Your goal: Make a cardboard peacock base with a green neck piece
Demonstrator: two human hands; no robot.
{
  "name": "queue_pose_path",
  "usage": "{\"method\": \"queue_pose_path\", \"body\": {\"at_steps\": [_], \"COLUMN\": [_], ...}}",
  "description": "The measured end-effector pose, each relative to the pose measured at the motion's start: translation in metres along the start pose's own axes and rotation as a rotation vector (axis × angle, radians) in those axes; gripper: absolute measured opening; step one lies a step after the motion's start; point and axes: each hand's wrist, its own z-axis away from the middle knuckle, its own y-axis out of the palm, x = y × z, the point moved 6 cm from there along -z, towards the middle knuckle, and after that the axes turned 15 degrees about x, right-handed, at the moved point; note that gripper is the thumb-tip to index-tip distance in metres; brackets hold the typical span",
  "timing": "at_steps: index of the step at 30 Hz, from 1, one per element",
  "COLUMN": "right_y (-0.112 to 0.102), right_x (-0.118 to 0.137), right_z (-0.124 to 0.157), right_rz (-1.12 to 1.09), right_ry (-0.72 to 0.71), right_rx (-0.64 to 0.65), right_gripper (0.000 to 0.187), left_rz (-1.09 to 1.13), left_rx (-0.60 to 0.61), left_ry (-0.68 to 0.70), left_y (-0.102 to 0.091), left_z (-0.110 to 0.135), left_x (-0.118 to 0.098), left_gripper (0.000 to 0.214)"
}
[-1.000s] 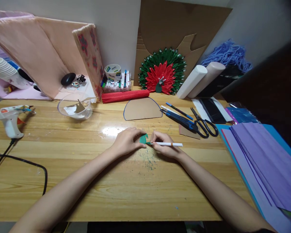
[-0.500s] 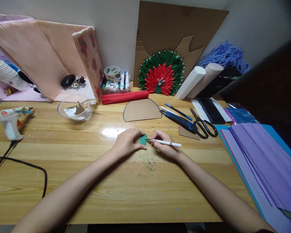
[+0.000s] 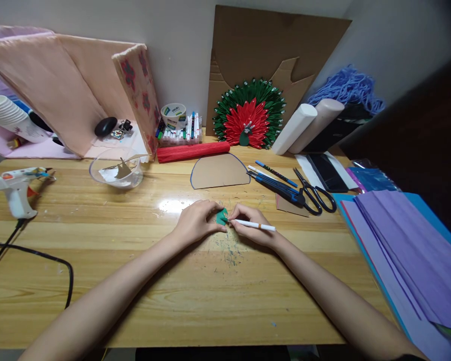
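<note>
My left hand (image 3: 197, 219) is curved around a small green piece (image 3: 221, 217), perhaps painted card, holding it flat on the wooden table between thumb and fingertips. A few brownish spots show on its surface. My right hand (image 3: 250, 223) pinches a white marker (image 3: 256, 225) with an orange-brown band near its back end. The marker's tip is at the right edge of the green piece, mostly hidden by my fingers. Blue and green marks stain the table around and below both hands.
Behind my hands lie a cardboard half-disc (image 3: 220, 173) and a red crepe roll (image 3: 194, 151). To the right are a box cutter (image 3: 276, 188), scissors (image 3: 315, 193) and purple sheets (image 3: 409, 250). Leftward are a clear bowl (image 3: 116, 173) and a glue gun (image 3: 17, 193). A red-green peacock craft (image 3: 248, 115) stands behind.
The marker has moved slightly left with my right hand, and its green tip is now largely covered by the fingers. My left hand stays on the green piece.
</note>
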Motion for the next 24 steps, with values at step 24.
{"method": "queue_pose_path", "body": {"at_steps": [24], "right_y": [0.0011], "right_x": [0.0077], "right_z": [-0.001], "right_rz": [-0.019], "right_ry": [0.014], "right_rx": [0.043], "right_gripper": [0.007], "left_rz": [0.022], "left_rx": [0.01], "left_ry": [-0.007], "left_y": [-0.0001], "left_z": [-0.0015], "left_x": [0.0008], "left_gripper": [0.05]}}
